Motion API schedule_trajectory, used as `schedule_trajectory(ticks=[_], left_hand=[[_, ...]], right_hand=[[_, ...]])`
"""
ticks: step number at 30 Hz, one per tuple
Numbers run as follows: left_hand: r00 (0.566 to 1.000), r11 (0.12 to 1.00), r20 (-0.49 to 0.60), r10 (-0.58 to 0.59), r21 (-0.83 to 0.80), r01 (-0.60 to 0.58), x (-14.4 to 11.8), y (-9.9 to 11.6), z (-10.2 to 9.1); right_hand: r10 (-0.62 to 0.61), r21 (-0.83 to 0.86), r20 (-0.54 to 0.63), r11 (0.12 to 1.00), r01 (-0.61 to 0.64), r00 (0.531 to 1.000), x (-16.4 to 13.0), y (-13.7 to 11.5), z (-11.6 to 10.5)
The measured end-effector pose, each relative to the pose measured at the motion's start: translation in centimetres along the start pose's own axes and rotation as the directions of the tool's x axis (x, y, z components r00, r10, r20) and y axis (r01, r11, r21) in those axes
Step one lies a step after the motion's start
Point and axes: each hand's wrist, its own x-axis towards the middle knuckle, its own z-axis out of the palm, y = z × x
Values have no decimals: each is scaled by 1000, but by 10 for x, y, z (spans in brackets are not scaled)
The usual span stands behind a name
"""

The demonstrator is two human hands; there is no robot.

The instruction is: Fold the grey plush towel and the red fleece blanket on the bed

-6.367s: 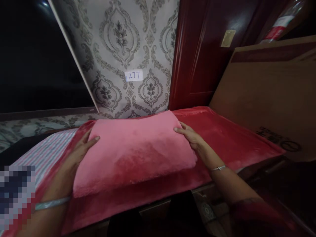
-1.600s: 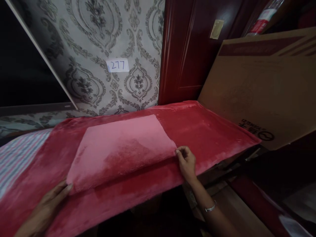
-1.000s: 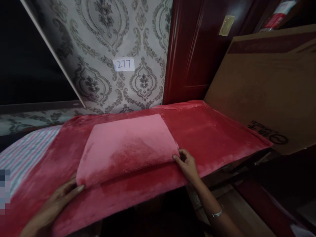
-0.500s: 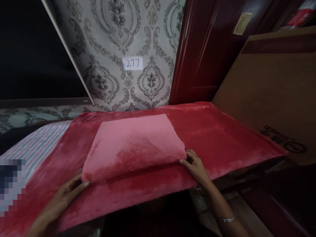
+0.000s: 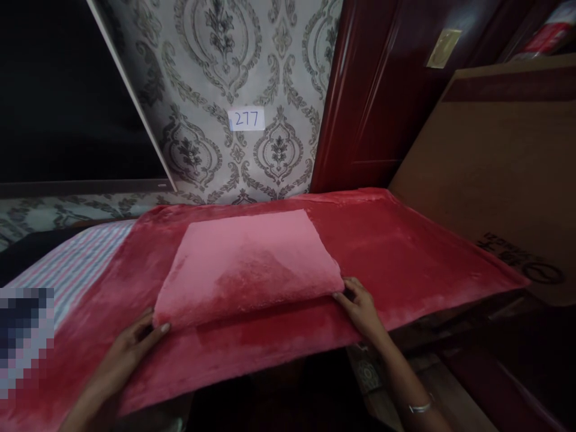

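Lower left of frame: my left hand [image 5: 130, 348] lies flat, fingers spread, tips touching the near-left corner of the pink folded cloth [image 5: 247, 264]. Lower mid-right: my right hand [image 5: 362, 309] pinches the cloth's near-right corner, thumb vs. fingers. Cloth sits mid-frame on the red blanket [image 5: 405, 252]. Compared w/ approx. 6 s ago, both hands have slid from the far sides to the near corners & the puffy fold now lies flat, so the fold looks set. Last half sec: barely any shift. Behind: striped sheet [image 5: 76, 270] left, cardboard box [image 5: 495, 174] right, wall label [image 5: 246, 119] upper centre.
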Motion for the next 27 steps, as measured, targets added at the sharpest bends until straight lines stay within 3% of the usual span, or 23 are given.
schedule_trajectory(ticks=[2, 4, 6, 7, 9, 11, 13, 16, 19, 27], left_hand=[[999, 999, -11, -44, -27, 43, 0, -8, -5], [983, 999, -178, -53, -14, 52, 1, -10, -7], [934, 995, -355, 46, 96, -12, 3, 0, -3], [916, 981, -376, 140, 177, -77, 5, 9, 2], [892, 904, -274, 359, 339, -260, 11, 35, 16], [870, 799, -95, 483, 454, -394, 21, 61, 36], [868, 704, 57, 493, 560, -436, 31, 79, 56], [906, 627, 156, 394, 674, -390, 44, 84, 76], [934, 622, 172, 314, 706, -339, 48, 73, 84], [926, 643, 175, 336, 675, -361, 46, 58, 90]], right_hand=[[7, -10, -76, 1000, -8, 997, -3, -4, -5], [-35, -80, -224, 997, 17, 974, -4, -15, -8], [-156, -192, -304, 976, 101, 940, 0, -32, -6], [-228, -248, -273, 955, 160, 935, 3, -42, -2], [-339, -340, -98, 895, 289, 936, 15, -62, 11], [-348, -433, 123, 824, 366, 930, 30, -79, 28], [-263, -533, 302, 751, 391, 916, 44, -90, 44], [-103, -623, 463, 669, 406, 880, 56, -92, 59], [-57, -622, 512, 664, 416, 857, 55, -82, 63], [-107, -595, 471, 695, 404, 876, 45, -62, 70]])
